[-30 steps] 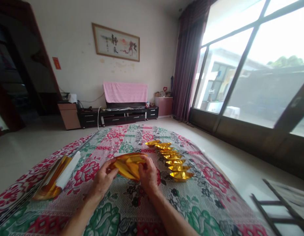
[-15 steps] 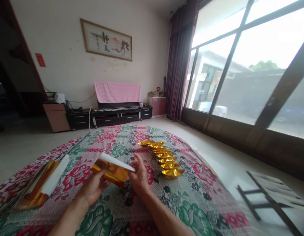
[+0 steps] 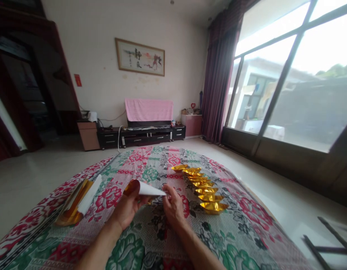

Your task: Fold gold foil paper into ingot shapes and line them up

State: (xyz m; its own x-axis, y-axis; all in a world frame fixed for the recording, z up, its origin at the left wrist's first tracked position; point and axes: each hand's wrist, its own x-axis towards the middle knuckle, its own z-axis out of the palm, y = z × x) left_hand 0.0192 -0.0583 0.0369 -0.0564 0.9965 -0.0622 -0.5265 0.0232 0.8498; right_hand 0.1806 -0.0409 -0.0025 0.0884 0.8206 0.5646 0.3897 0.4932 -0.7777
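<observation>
Between my hands is a sheet of gold foil paper [image 3: 150,189], its white back outward, curled into a cone shape that tapers to the right. My left hand [image 3: 127,204] grips the wide, gold-showing end at the left. At the narrow tip, my right hand [image 3: 173,202] pinches the paper's edge. To the right, several folded gold paper ingots [image 3: 214,207] stand in a row running away from me. A stack of gold and white foil sheets [image 3: 79,202] lies at the left, apart from my hands.
A flowered cloth [image 3: 162,240] covers the round table under everything. A dark-framed stool [image 3: 331,247] is at the lower right. Beyond the table stand a black low cabinet [image 3: 142,139] with a pink cloth [image 3: 149,110] above it, and large windows [image 3: 302,93] at the right.
The foil sheet has gone from lying slanted and fairly flat, gold side showing, to curled with its white side outward. Both hands still hold it. The camera view has turned left.
</observation>
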